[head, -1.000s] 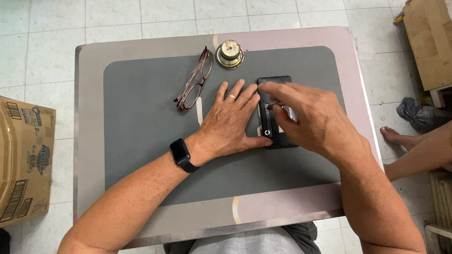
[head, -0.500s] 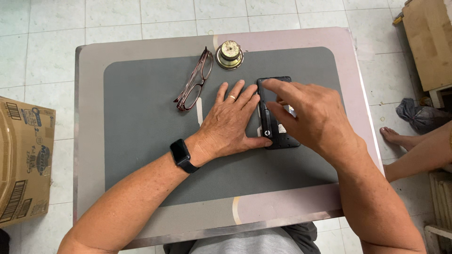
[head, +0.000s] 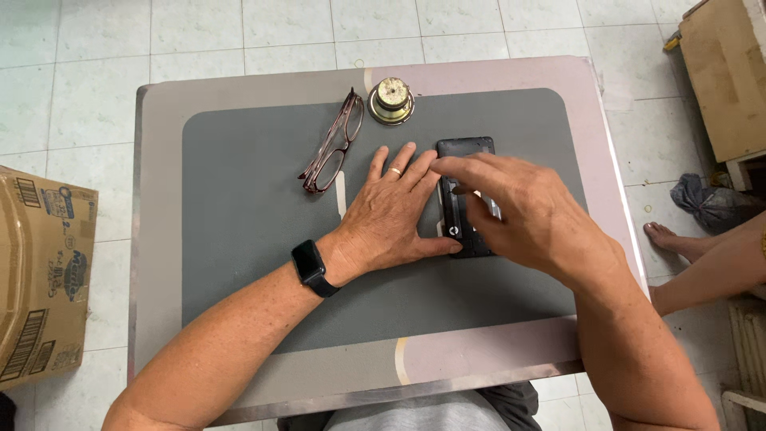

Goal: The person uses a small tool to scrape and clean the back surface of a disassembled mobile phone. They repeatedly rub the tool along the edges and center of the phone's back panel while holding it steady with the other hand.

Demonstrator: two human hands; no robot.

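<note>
Currently I log one black phone (head: 465,152), long axis running away from me, right of the eyeglasses (head: 333,142). Left hand (head: 391,211) flat, fingers spread, pressed along its left edge. Right hand (head: 523,209) nearer, loosely open, fingertips resting on top.

Work mat (head: 239,239): plain dark grey. Table (head: 159,104): taupe on the left, pale pink on the right. Phone-like device (head: 463,148): black, with a white ring near its near end. Eyeglasses (head: 331,148): dark reddish-brown frame. Round speaker part (head: 391,100): brass rim, pale centre. Smartwatch (head: 311,267): black. Ring (head: 395,171): gold. Cardboard box (head: 36,271): tan, printed. Floor tiles (head: 80,48): off-white.
</note>
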